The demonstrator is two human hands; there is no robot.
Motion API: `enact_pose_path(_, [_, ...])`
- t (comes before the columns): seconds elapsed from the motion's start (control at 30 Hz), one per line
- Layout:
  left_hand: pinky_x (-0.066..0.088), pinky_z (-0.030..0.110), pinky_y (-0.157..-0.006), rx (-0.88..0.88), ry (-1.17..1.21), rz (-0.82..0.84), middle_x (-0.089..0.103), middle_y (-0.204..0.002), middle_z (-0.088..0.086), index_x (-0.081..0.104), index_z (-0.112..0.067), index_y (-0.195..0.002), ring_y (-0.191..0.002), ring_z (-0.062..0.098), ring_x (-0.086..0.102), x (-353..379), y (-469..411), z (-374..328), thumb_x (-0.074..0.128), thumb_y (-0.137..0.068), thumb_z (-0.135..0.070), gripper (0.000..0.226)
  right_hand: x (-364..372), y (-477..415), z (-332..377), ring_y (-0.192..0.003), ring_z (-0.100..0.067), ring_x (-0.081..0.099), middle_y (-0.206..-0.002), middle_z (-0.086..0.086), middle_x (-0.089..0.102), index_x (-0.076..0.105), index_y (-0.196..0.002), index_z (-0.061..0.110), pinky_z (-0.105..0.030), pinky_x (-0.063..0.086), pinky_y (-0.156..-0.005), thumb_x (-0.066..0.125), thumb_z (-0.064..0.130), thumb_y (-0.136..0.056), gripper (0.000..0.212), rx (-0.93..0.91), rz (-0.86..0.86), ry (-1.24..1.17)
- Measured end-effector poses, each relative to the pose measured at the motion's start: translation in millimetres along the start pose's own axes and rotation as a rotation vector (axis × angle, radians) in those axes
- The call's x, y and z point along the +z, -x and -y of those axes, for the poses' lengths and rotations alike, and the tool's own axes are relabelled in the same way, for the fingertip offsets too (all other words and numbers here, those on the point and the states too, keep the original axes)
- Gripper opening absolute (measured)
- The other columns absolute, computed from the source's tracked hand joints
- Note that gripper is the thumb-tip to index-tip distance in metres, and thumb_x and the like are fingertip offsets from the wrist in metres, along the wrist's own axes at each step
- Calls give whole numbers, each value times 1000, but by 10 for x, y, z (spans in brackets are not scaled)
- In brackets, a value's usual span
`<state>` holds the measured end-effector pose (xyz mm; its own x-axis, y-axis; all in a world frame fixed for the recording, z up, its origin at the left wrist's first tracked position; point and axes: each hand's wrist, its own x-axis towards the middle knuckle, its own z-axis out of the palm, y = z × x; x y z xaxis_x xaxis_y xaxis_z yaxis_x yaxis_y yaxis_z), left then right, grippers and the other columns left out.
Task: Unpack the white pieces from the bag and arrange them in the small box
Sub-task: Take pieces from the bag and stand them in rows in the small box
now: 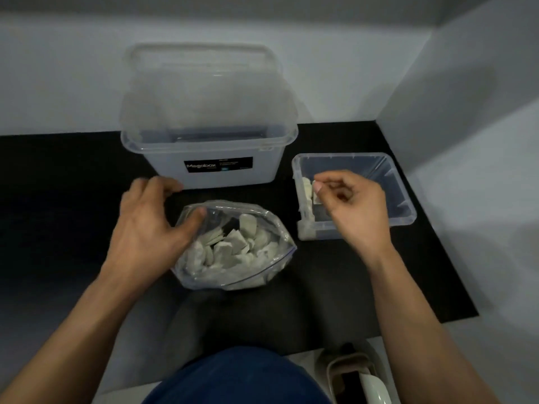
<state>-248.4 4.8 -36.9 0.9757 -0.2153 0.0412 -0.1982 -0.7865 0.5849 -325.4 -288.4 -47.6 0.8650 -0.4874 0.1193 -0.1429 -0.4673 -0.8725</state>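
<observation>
1. The left forearm (96, 310) and right forearm (408, 310), either side of the bag (233, 252), are bare.
2. The left hand (148, 225) and right hand (355, 211) are bare too.
3. The right thumbnail (317, 187) is short and plain.
4. Below the bag is dark grey cloth (221, 319), too blurred to identify.
5. Further below the bag is a knee (236, 377) in dark blue fabric.
6. Below-right of the bag is a beige-and-white shoe (358, 377); I cannot tell whether it is worn.

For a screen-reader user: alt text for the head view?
A person's right hand pinches a white piece at the small box, while the left hand rests its thumb on the open bag of pieces on a black mat. A larger tub stands behind.
</observation>
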Motion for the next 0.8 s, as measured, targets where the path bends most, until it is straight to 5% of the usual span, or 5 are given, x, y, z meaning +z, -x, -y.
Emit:
enact_pose_path(0.2, [58,47,-85,-387,437,335,75,-99,11,74,-16,-105,-92,29,71,154,252,427,61,-99,-34,23,711,718,399,-99,-6,69,-108,9,75,77,-113,21,-28,57,-87,65,21,-101,17,-370,493,255])
enact_pose_path(0.43, [53,41,-101,-785,1311,559,67,-108,17,60,3,-129,-99,27,67,156,49,506,47,-102,-10,32,1099,772,120,-108,-27,66,-113,-2,72,68,-123,29,-37,53,-83,50,38,-100,30,-89,612,833])
enact_pose_path(0.57, [59,33,-68,-655,1249,560,63,-106,17,52,-11,-106,-85,23,69,160,7,507,46,-93,-5,16,1146,753,111,-110,-24,65,-116,-1,70,63,-121,20,-35,51,-85,68,38,-92,35,35,528,791])
enact_pose_path(0.63, [53,31,-63,-530,996,458,58,-99,10,39,-22,-124,-78,17,64,157,57,502,52,-92,-3,40,1212,762,147,-108,-24,65,-114,-2,68,61,-117,18,-34,50,-82,74,38,-88,38,59,513,772])
enact_pose_path(0.8, [55,27,-69,336,280,219,36,-135,6,28,-31,-131,-90,15,59,202,200,756,58,-92,3,60,1412,797,253,-119,-30,62,-124,-8,66,56,-128,13,-37,49,-91,77,38,-86,53,124,459,792])
